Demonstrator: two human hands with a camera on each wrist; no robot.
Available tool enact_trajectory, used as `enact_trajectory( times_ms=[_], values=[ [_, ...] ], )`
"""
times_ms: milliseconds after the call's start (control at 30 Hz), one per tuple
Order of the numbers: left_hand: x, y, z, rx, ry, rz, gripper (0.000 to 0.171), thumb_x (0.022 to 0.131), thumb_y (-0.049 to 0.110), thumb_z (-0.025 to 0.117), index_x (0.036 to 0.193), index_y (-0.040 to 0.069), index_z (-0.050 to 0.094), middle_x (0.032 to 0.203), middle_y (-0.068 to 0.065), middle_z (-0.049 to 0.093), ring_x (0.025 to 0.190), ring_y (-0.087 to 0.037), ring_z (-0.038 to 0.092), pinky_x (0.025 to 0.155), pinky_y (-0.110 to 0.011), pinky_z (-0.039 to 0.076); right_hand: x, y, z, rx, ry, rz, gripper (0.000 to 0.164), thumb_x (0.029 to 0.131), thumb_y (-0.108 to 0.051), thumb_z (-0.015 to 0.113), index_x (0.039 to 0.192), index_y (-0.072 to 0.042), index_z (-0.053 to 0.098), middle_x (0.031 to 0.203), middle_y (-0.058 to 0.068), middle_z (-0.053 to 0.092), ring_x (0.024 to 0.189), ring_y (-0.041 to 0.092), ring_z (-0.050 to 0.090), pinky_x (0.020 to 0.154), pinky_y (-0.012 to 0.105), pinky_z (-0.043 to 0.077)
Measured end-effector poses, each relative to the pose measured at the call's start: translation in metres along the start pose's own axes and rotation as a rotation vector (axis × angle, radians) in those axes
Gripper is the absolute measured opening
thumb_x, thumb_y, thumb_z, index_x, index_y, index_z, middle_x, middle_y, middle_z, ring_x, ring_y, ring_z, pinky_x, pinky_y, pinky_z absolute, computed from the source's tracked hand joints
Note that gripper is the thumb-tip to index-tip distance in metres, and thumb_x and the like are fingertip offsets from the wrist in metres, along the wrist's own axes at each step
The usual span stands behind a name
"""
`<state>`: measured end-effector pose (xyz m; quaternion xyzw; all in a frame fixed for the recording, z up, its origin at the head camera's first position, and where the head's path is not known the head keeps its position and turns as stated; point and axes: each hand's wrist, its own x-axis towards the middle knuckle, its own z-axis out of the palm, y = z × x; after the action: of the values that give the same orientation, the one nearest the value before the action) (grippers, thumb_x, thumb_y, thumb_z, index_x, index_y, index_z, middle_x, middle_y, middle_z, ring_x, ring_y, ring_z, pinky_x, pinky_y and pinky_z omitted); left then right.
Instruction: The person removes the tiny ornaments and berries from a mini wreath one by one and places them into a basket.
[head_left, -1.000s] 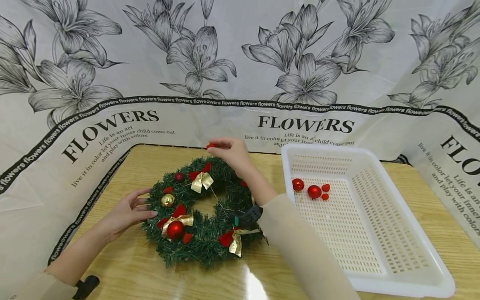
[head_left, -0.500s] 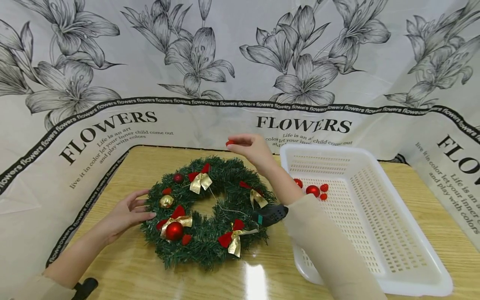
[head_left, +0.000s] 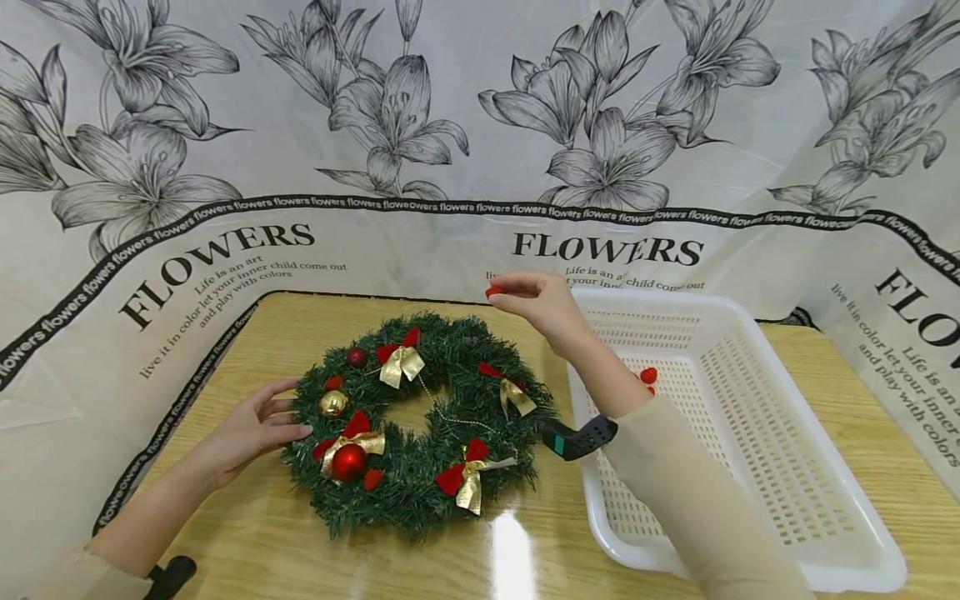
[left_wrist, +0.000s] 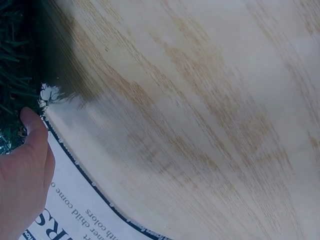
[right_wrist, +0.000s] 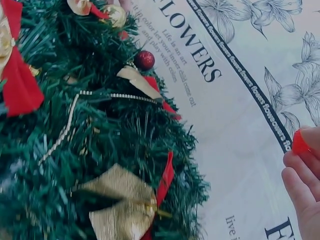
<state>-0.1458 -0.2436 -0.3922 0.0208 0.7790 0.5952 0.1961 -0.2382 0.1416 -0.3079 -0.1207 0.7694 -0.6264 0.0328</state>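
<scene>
Drifting right compared w/ 1 sec ago, the R hand (head_left: 543, 312) had cleared the green wreath (head_left: 405, 508) & was up near the far L corner of the white basket (head_left: 888, 564). Its grip was a narrow pinch on a small red piece (head_left: 492, 292), held in the air by the wreath's far side. L hand (head_left: 251, 429) hadn't really budged, fingers loose against the wreath's L edge, some tips lost in the greenery. Wreath stayed put on the table (head_left: 247, 533), & the red/gold bow (head_left: 516, 398) on its R side, covered 1 sec ago, was visible again. R forearm (head_left: 611, 375) now blocked the spot where red balls showed b4; just small red berries (head_left: 648, 376) peeked out, the lower partly hidden. R wrist cam cut off hand + piece, so couldn't tell its full shape. L wrist cam only got a slice of wreath, hand cropped too.
</scene>
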Motion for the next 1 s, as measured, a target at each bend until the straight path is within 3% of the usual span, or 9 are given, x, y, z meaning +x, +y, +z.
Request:
enact_trajectory(
  times_ms=[500,733,1000],
  values=[
    [0.002,-0.002,0.0,-0.017,0.0,0.008,0.087,0.086,0.011,0.066,0.149,0.002,0.007,0.145,-0.035,0.01,0.13,-0.052,0.02,0.097,-0.051,0.039,-0.016,0.017,-0.037,-0.105,0.047,0.039,0.041,0.085,-0.018,0.069,0.122,0.0,0.06,0.109,0.007,0.066,0.099,0.014,0.061,0.096,0.036,0.043],
    [0.001,-0.002,-0.001,-0.014,0.0,0.005,0.087,0.086,0.011,0.066,0.149,0.003,0.007,0.146,-0.036,0.009,0.13,-0.052,0.018,0.099,-0.056,0.034,-0.022,0.024,-0.051,-0.117,0.052,0.06,0.041,0.086,-0.018,0.068,0.122,0.002,0.059,0.11,0.005,0.066,0.096,0.008,0.06,0.095,0.035,0.044],
    [0.001,-0.002,-0.001,-0.015,0.002,0.007,0.087,0.086,0.012,0.067,0.149,0.003,0.008,0.145,-0.035,0.01,0.13,-0.052,0.018,0.097,-0.052,0.038,-0.032,0.035,-0.066,-0.176,0.086,0.122,0.045,0.086,-0.023,0.069,0.122,0.001,0.058,0.115,0.01,0.063,0.102,0.014,0.057,0.096,0.037,0.042]
  ],
)
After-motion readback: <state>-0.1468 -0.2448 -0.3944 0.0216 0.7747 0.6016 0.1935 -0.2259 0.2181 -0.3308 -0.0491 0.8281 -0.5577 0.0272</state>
